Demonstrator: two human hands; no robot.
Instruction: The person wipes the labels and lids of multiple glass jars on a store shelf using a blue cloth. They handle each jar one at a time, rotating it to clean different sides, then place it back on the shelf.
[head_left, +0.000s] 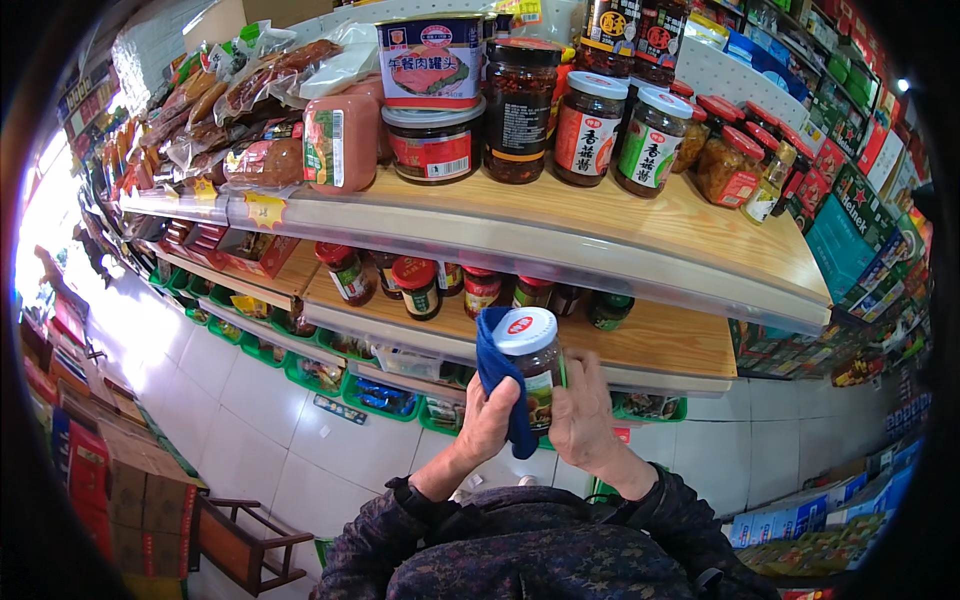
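Between my two hands is a glass jar with a white lid (526, 330), held upright over the lower shelf's front edge. My left hand (486, 420) grips its left side through a folded dark blue cloth (495, 356). My right hand (585, 416) is against the jar's right side, its fingers slightly blurred and partly behind the glass. On the upper shelf stand two similar white-lidded jars, one with an orange label (589, 135) and one with a green label (651, 146). A dark jar of chili sauce (520, 112) is left of them, beside a luncheon meat tin (430, 64) stacked on a round container (435, 146).
The upper shelf's front edge (525, 236) juts out above the lower shelf, which holds several red-lidded jars (415, 289). Green baskets (382, 397) sit underneath. A wooden stool (251, 544) and cardboard boxes (142, 495) stand at lower left, stacked cartons (855, 202) at right.
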